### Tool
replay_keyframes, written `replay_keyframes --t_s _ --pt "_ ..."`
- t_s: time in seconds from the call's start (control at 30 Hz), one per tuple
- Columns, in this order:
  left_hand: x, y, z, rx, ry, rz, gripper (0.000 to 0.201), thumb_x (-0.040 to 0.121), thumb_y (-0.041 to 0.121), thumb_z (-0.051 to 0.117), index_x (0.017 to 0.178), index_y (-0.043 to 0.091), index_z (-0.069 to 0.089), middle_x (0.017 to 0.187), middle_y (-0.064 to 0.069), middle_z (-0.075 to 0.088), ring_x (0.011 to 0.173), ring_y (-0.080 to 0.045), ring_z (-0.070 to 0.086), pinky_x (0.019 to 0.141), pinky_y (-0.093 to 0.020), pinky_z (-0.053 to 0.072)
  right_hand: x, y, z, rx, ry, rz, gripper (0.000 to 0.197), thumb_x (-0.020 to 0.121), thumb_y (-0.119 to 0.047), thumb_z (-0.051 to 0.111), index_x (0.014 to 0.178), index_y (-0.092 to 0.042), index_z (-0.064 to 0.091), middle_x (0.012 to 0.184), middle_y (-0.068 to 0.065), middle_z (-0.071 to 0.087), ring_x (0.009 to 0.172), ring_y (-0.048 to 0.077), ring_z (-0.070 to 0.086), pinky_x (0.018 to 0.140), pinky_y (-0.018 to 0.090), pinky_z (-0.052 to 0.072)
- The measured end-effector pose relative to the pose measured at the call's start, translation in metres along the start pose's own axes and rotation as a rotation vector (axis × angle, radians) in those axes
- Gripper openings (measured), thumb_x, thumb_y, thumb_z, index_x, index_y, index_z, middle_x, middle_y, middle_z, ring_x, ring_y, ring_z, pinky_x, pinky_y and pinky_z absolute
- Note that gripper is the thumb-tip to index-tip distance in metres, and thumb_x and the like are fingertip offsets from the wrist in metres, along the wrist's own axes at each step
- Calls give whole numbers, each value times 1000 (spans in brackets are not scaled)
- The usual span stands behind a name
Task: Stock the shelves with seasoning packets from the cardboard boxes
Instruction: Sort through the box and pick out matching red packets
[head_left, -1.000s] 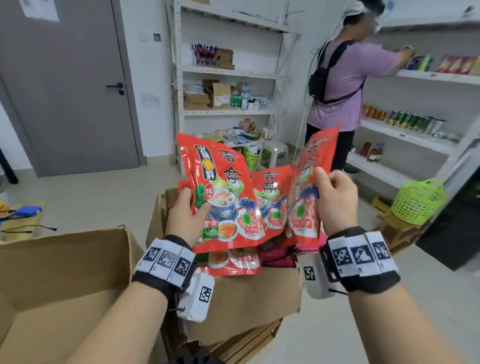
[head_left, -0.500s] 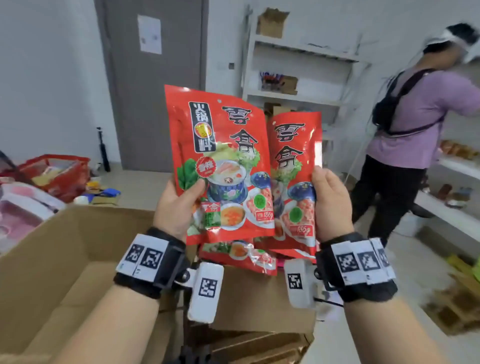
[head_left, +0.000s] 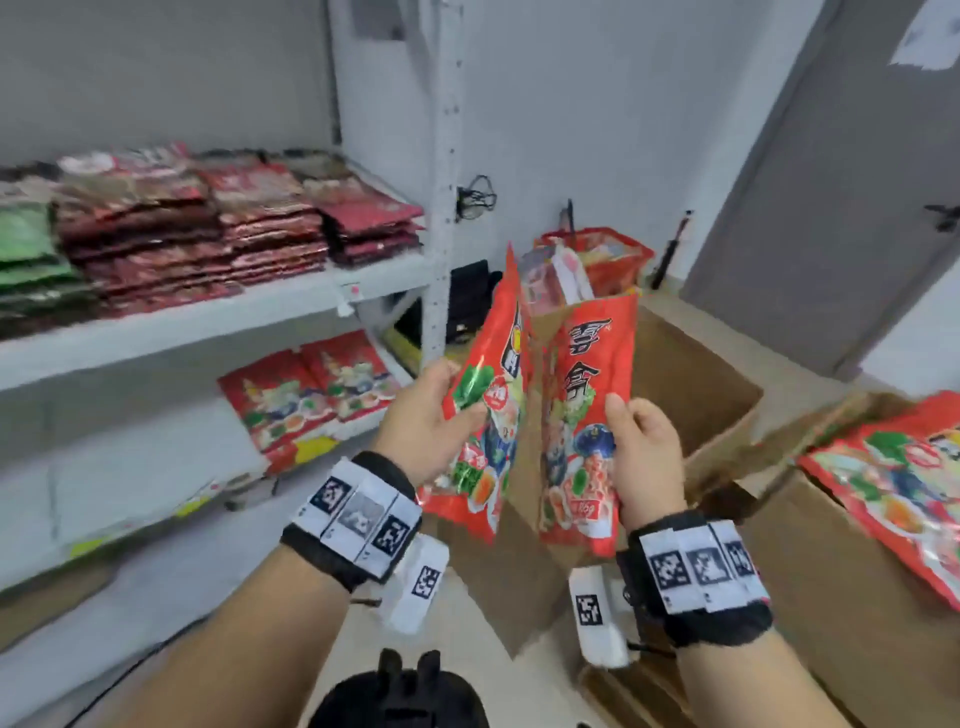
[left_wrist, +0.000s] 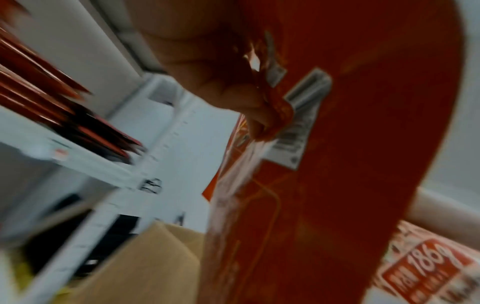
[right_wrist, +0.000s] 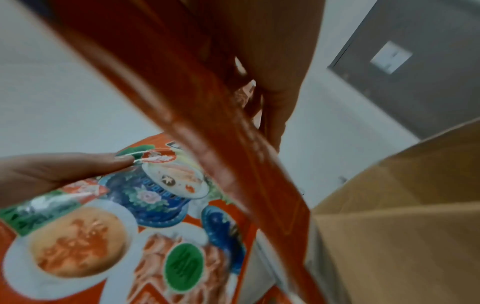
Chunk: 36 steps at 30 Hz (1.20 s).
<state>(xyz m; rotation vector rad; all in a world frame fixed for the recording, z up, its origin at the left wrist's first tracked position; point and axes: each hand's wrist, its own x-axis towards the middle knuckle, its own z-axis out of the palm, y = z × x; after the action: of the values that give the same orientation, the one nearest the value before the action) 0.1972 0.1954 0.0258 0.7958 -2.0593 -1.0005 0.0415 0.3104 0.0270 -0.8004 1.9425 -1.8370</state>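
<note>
Hands come first: the left hand (head_left: 423, 421) grips one red seasoning packet (head_left: 488, 405) by its edge, thumb over the front, and the right hand (head_left: 644, 457) clamps a second red packet (head_left: 584, 431) the same way. Both packets stand upright and slightly apart, probably split so each can be laid down singly. Large Chinese characters run down the right packet's front, and the left wrist view shows "186g" on a label (left_wrist: 428, 271). Matching packets (head_left: 306, 395) already lie flat on the lower shelf (head_left: 130, 488) to the left, the likely destination. Behind the hands stands an open cardboard box (head_left: 701, 384); another box (head_left: 831, 597) at right carries more packets.
</note>
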Motion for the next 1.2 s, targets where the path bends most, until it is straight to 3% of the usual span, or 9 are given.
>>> replay_keyframes --t_s 0.1,0.2,0.43,0.63,0.77,0.87,1.0,1.1,1.2 --pt "-41 -41 -61 116 123 -162 32 87 20 60 117 13 53 109 2 63 98 -15 58 72 -18 36 -32 8 69 -22 -199 50 32 95 -15 50 66 -9 38 70 19 46 64 18 45 67 32 39" --pt "-89 -82 -125 172 234 -299 31 86 17 62 115 11 54 96 6 58 89 -12 54 62 -15 29 -70 16 142 -52 -368 112 25 95 -17 50 73 -7 45 72 27 41 72 24 43 72 40 39" --pt "-208 -181 -274 299 205 -618 12 87 22 57 94 23 48 88 5 57 85 -20 56 60 -22 32 -180 53 314 -99 -508 209 39 96 -15 50 60 -6 38 58 10 42 57 16 39 61 23 37" --pt "-265 -245 -339 322 246 -830 18 89 23 55 106 22 51 102 -6 66 92 -25 60 69 -26 38 -235 89 398 -162 -651 444 25 96 -17 48 75 -6 44 90 49 42 74 27 46 73 37 35" --pt "-265 -284 -350 246 280 -894 21 88 22 57 107 14 52 102 -7 66 94 -27 61 79 -33 48 -224 114 437 -206 -662 445 31 97 -20 48 71 -5 43 76 36 45 65 19 51 65 26 40" --pt "-250 -310 -356 120 344 -926 21 88 19 57 109 17 52 102 -4 66 89 -23 64 80 -41 54 -205 133 471 -164 -666 518 33 97 -20 48 67 -7 44 74 22 50 72 26 51 72 35 39" --pt "-221 -350 -362 31 472 -960 17 90 19 56 98 28 46 90 7 63 76 -8 63 63 -27 54 -168 155 521 -62 -724 614 30 98 -22 46 72 -6 50 76 24 55 81 31 54 82 42 42" --pt "-196 -383 -365 53 473 -951 13 90 21 55 93 29 45 81 10 60 67 -4 58 52 -16 43 -145 168 559 -36 -744 609 30 98 -21 45 74 -5 55 69 9 68 73 27 62 79 39 48" --pt "-171 -419 -372 -49 524 -923 15 89 20 56 88 30 44 77 7 62 62 -8 59 54 -19 47 -116 187 598 -167 -718 501 28 98 -20 46 97 4 59 97 26 63 94 36 61 89 35 47"
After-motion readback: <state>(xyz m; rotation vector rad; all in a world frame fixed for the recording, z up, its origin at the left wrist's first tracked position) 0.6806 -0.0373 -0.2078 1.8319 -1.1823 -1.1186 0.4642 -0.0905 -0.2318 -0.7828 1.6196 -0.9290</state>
